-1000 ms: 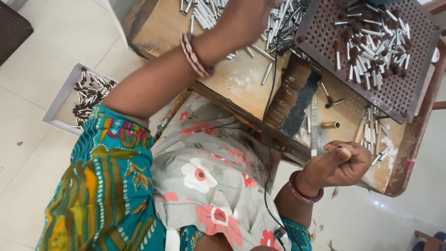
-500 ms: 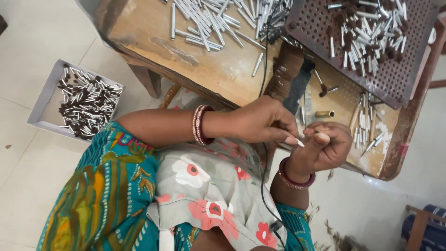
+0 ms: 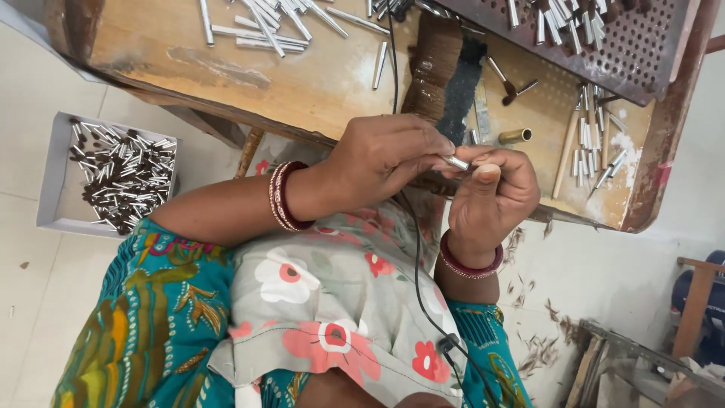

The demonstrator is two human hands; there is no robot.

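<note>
hands: left (image 3: 381,162), right (image 3: 495,196) pinch metal tube (image 3: 455,162) | loose tubes (image 3: 257,23) on bench (image 3: 317,83)

Your worn wooden bench (image 3: 317,83) carries loose metal tubes (image 3: 264,23), a perforated tray (image 3: 627,45), a brass piece (image 3: 515,136); the tiled floor (image 3: 30,91) bears a tube-filled box (image 3: 53,181).

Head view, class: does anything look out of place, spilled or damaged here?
Yes. Brown shavings lie scattered on the floor beside the wooden bench, whose top is stained and worn. Both hands, left hand and right hand, meet on a small metal tube.
</note>
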